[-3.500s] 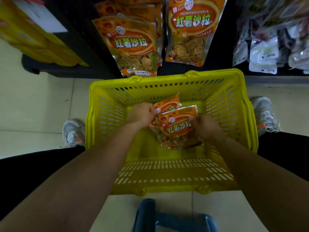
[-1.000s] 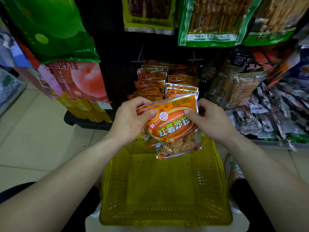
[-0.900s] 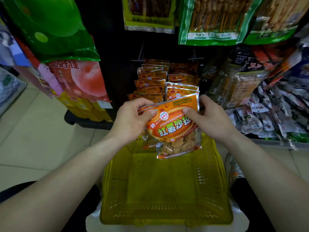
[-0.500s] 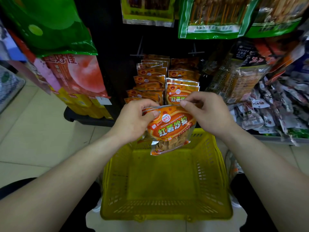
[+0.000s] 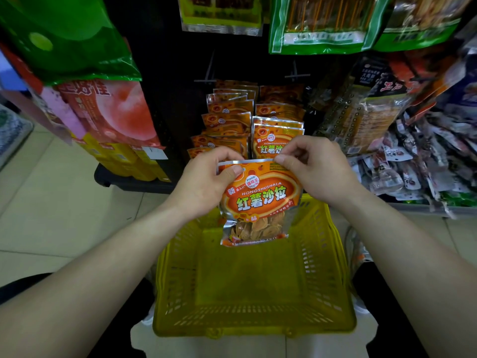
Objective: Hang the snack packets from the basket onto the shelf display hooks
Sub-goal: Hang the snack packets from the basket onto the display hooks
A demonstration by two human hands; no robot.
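Change: snack packet has come up out of the yellow basket, where it lay 3.5 s ago; half a second ago its top was curled over, and it now hangs flat and upright with its printed face to the camera.
Snack packet, location: in the air above the far half of the basket, just in front of the hung rows, touching neither the basket floor nor a hook.
Left hand: pinches the packet's upper left corner, thumb on the front, fingers behind.
Right hand: pinches the silver top edge near the upper right corner between thumb and forefinger.
Basket: on the floor between the person's legs, below the packet.
Hung packets, left row: same orange design, overlapping one behind another on the dark shelf back.
Hung packets, right row: same design, front one directly behind the held packet's top edge.
Display hooks: thin metal prongs above the two rows; tips hard to make out.
Green bags: hanging above, upper right.
Peach-printed packets: hanging at left.
Small mixed packets: crowded at right.
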